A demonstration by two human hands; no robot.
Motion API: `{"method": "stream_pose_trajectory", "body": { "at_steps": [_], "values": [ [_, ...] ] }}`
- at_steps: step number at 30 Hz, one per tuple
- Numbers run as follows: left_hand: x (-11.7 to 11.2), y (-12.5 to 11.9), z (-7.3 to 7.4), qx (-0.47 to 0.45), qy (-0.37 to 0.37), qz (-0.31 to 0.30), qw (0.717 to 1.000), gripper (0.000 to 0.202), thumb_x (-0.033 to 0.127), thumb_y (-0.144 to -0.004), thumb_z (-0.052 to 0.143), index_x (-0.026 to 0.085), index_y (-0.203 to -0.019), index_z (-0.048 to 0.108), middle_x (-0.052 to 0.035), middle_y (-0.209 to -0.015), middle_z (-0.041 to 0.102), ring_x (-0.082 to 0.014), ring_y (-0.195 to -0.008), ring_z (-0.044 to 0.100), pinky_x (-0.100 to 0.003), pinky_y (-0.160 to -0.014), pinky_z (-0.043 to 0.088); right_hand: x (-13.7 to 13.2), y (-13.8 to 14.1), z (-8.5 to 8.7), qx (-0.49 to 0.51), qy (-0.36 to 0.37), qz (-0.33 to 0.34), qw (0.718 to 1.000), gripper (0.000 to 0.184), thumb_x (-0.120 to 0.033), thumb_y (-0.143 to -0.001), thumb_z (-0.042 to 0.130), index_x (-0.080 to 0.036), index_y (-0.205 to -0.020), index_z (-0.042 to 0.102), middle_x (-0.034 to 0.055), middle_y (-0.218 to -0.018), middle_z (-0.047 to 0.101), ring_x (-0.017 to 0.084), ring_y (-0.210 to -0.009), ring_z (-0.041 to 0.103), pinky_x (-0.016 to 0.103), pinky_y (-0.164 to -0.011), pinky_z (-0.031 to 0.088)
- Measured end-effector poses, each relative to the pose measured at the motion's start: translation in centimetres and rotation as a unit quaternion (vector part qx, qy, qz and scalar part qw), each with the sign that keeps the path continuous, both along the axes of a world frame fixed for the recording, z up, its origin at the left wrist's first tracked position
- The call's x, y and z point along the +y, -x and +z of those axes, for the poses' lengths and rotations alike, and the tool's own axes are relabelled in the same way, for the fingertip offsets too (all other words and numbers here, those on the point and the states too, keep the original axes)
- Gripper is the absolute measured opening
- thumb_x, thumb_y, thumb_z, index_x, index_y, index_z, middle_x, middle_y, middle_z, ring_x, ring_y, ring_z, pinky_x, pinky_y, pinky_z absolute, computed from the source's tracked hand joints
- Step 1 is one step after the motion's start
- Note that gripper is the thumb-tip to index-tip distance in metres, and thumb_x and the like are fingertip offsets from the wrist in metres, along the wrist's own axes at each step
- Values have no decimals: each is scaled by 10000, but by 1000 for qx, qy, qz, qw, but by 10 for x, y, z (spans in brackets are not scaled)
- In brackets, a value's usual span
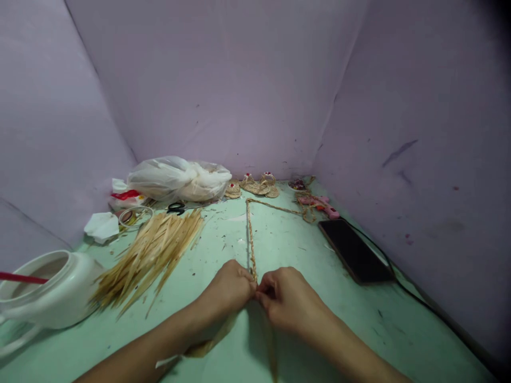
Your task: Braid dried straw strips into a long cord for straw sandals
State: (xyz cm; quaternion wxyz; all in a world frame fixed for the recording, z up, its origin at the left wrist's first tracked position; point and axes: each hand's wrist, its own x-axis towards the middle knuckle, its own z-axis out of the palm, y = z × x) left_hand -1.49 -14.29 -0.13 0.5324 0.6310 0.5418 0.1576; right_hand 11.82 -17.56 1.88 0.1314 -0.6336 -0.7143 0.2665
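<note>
Around us lie a white pot [69,298] at nine o'clock, straw strips [159,250] at ten, a plastic bag [171,178] at eleven, a glue gun [331,210] at one, a smartphone [355,250] at two. Our left hand [233,284] and right hand [289,298] pinch the near end of a tan braided cord [251,244] running toward twelve.

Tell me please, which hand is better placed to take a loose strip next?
Probably the left hand: the loose strips lie on its side, while the right hand is farther away. Both work at the braided cord.
</note>
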Motion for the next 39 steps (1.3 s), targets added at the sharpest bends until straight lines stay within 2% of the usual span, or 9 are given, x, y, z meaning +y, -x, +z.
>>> {"method": "stream_pose_trajectory", "body": {
  "at_steps": [7,11,15,17,20,24,26,34,39],
  "values": [
    [0,-1,8,-93,80,-3,992,197,166,-572,412,157,-381,364,41,-319,279,-44,-342,201,-227,-392,103,-11,10,8,-82,-46,23,995,215,-195,-685,456,-173,-641,665,81,-618,656,145,-520,529,261,-473,205],
    [0,-3,7,-72,40,-3,997,193,149,-550,422,156,-379,333,47,-357,267,-44,-390,215,-222,-415,128,-13,10,5,-80,-47,44,995,188,-170,-654,484,-161,-663,672,93,-668,667,148,-527,531,268,-476,201],
    [-1,-6,0,-72,4,-8,997,153,181,-567,451,148,-431,389,42,-422,323,-54,-439,270,-212,-440,181,-5,-8,7,55,60,81,993,143,-271,-630,568,-158,-567,629,20,-496,566,99,-445,431,233,-440,227],
    [-3,-5,-3,-76,0,-17,997,173,217,-598,452,153,-451,386,49,-427,303,-53,-435,248,-213,-434,168,6,-18,8,164,88,28,982,158,-291,-631,580,-148,-565,596,-1,-492,521,84,-460,406,217,-450,266],
    [-5,-4,-8,-83,-13,-21,996,198,241,-626,454,165,-471,356,61,-434,253,-50,-433,207,-215,-430,147,20,-27,6,351,134,-65,924,121,-250,-638,587,-140,-667,546,-11,-595,517,73,-535,445,204,-525,342],
    [-6,-3,-14,-100,-36,-42,993,222,281,-669,454,151,-499,398,48,-468,289,-56,-462,227,-211,-443,165,22,-19,-5,483,291,-74,822,287,-197,-577,637,-166,-800,459,-24,-655,511,82,-549,499,235,-561,406],
    [-7,-2,-16,-109,-34,-52,992,229,299,-684,441,139,-522,442,34,-482,337,-62,-474,262,-209,-453,188,18,-12,-8,505,306,-81,803,305,-176,-583,614,-180,-825,429,-37,-630,497,83,-510,482,233,-510,403],
    [2,7,-6,-62,-16,-88,994,170,281,-620,448,155,-511,416,58,-433,274,-55,-428,210,-215,-428,160,19,-4,-18,368,199,-64,906,85,-141,-623,520,-123,-541,507,-63,-411,361,27,-381,239,203,-389,140],
    [8,14,5,37,-10,-101,994,120,231,-558,441,138,-484,461,52,-409,303,-55,-416,235,-216,-419,175,21,-6,-24,372,196,-69,905,72,-188,-569,560,-123,-542,547,-76,-375,347,29,-357,220,217,-381,123]
  ]
}}
